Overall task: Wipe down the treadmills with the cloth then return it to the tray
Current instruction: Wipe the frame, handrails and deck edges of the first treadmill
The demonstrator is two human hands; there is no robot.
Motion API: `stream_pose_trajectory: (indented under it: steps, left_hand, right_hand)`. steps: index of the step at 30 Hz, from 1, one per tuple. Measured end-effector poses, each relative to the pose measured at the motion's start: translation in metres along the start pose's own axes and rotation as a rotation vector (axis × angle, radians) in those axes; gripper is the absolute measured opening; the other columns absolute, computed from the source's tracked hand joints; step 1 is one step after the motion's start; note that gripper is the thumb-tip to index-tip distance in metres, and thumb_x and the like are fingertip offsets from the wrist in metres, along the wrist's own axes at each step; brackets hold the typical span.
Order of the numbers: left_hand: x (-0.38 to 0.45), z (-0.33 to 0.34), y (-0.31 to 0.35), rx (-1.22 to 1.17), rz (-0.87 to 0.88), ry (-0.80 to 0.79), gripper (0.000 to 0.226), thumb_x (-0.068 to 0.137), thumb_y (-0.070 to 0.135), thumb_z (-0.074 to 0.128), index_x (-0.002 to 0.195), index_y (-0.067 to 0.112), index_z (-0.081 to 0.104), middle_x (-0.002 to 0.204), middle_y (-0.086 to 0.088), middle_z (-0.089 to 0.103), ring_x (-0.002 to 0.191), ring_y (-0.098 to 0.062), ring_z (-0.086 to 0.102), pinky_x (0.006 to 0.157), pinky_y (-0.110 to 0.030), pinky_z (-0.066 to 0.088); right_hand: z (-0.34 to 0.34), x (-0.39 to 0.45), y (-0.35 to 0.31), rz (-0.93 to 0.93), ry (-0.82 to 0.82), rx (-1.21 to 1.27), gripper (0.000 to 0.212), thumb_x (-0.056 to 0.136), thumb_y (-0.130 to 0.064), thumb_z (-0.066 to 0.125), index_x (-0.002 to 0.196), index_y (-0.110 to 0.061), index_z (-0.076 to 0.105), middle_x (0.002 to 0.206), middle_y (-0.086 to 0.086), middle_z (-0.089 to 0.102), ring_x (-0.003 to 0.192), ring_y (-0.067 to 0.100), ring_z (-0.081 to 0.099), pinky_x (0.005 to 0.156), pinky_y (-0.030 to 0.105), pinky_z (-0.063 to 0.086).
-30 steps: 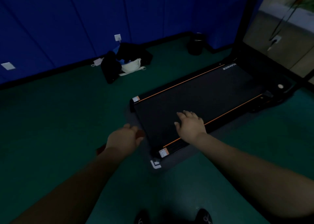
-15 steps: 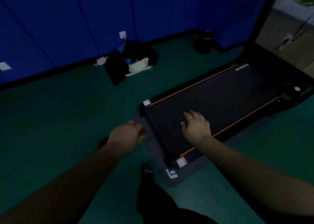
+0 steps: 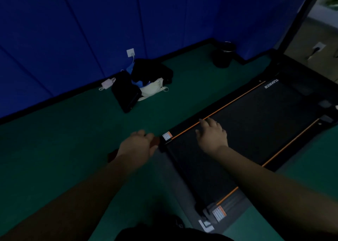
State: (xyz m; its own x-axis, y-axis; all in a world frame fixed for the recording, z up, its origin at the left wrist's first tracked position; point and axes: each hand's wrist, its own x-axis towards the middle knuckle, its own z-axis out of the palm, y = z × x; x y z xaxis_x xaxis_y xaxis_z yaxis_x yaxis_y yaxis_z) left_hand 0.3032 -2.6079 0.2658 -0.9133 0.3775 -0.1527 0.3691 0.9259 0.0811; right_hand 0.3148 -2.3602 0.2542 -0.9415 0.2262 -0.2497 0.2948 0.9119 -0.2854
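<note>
Green floor (image 3: 64,140) fills a dim room with blue wall panels (image 3: 73,30) across the top of the frame. At centre, the left hand (image 3: 136,146) grips a reddish cloth (image 3: 155,141) just beside the treadmill (image 3: 256,122) corner. Right of centre, the right hand (image 3: 213,135) lies flat on the belt, fingers spread. Bags (image 3: 140,83) sit by the wall.

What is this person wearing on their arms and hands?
Nothing that shows. Both forearms are bare right to the frame edge, with no sleeves, and neither the left hand nor the right hand has a glove, watch or ring visible in this dim light.
</note>
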Motion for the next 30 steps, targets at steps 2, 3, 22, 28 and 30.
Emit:
stream_pose_trajectory:
  steps: [2, 3, 22, 28, 30]
  left_hand:
    - [0.026, -0.004, -0.024, -0.032, -0.002, 0.011, 0.042, 0.091, 0.048, 0.048, 0.122, 0.020, 0.051, 0.111, -0.006, 0.051, 0.104, -0.024, 0.050, 0.078, -0.034, 0.047]
    - [0.040, -0.007, -0.037, -0.048, 0.005, 0.017, 0.042, 0.091, 0.048, 0.049, 0.122, 0.020, 0.051, 0.111, -0.007, 0.051, 0.104, -0.024, 0.050, 0.078, -0.034, 0.047]
    - [0.330, -0.080, -0.160, 0.018, 0.524, -0.033, 0.047, 0.091, 0.046, 0.051, 0.127, 0.017, 0.051, 0.115, -0.010, 0.052, 0.107, -0.026, 0.048, 0.077, -0.033, 0.044]
    - [0.424, -0.094, -0.116, 0.038, 0.642, -0.015, 0.047, 0.092, 0.046, 0.049, 0.128, 0.017, 0.051, 0.118, -0.008, 0.052, 0.110, -0.024, 0.047, 0.083, -0.033, 0.044]
    - [0.452, -0.103, -0.105, 0.025, 0.666, -0.014, 0.047, 0.093, 0.046, 0.048, 0.130, 0.017, 0.050, 0.118, -0.006, 0.052, 0.110, -0.022, 0.047, 0.081, -0.032, 0.045]
  right_hand:
    - [0.001, 0.020, -0.019, 0.027, -0.001, 0.008, 0.053, 0.097, -0.040, 0.039, 0.147, -0.024, 0.029, 0.155, 0.007, 0.024, 0.141, 0.031, 0.022, 0.112, 0.051, 0.025]
    - [0.003, 0.030, -0.028, 0.042, 0.002, 0.018, 0.053, 0.097, -0.040, 0.039, 0.147, -0.023, 0.029, 0.155, 0.007, 0.024, 0.141, 0.031, 0.022, 0.111, 0.051, 0.025]
    - [-0.014, 0.188, -0.141, 0.473, 0.196, 0.141, 0.051, 0.097, -0.034, 0.041, 0.146, -0.023, 0.032, 0.153, 0.004, 0.031, 0.140, 0.028, 0.027, 0.109, 0.047, 0.029]
    - [-0.052, 0.247, -0.114, 0.581, 0.269, 0.185, 0.053, 0.096, -0.033, 0.043, 0.147, -0.023, 0.030, 0.153, 0.003, 0.030, 0.141, 0.026, 0.025, 0.112, 0.045, 0.027]
    - [-0.067, 0.267, -0.105, 0.619, 0.285, 0.204, 0.053, 0.097, -0.033, 0.043, 0.147, -0.022, 0.029, 0.153, 0.003, 0.030, 0.141, 0.026, 0.025, 0.112, 0.045, 0.027]
